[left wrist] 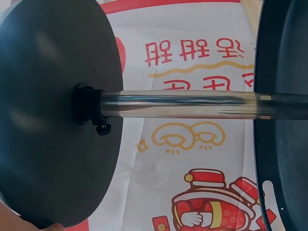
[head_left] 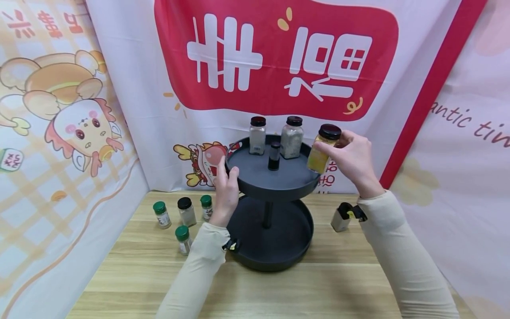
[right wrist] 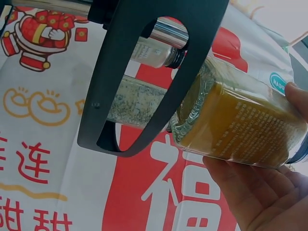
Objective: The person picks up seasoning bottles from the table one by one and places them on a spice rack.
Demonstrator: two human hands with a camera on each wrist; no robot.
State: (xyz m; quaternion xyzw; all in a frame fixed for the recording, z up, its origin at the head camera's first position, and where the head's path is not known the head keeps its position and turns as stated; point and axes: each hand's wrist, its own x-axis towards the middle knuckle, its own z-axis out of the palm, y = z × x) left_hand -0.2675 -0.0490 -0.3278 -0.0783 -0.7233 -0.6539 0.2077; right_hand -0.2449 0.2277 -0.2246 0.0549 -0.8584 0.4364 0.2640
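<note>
My right hand (head_left: 356,157) pinches a square glass spice jar (head_left: 318,159) with a black lid and yellow-brown powder, tilted at the right rim of the upper tier. In the right wrist view, the jar (right wrist: 245,120) is beside the tray's slotted rim (right wrist: 101,96). With my left hand (head_left: 227,190) I grip the left rim of the black two-tier tray (head_left: 275,190); its fingers mostly hide in the left wrist view. On the upper tier stand a jar of pale powder (head_left: 257,137), a jar of greyish contents (head_left: 292,139) and the dark central post (head_left: 274,157).
Left of the tray, green-lidded shakers (head_left: 161,215) and a black-lidded jar (head_left: 186,212) stand on the wooden table (head_left: 131,266). Another black-lidded jar (head_left: 340,218) is at the right, partly behind my right wrist. Printed cloth (head_left: 271,57) hangs close behind. The lower tier (head_left: 275,248) bears no jars.
</note>
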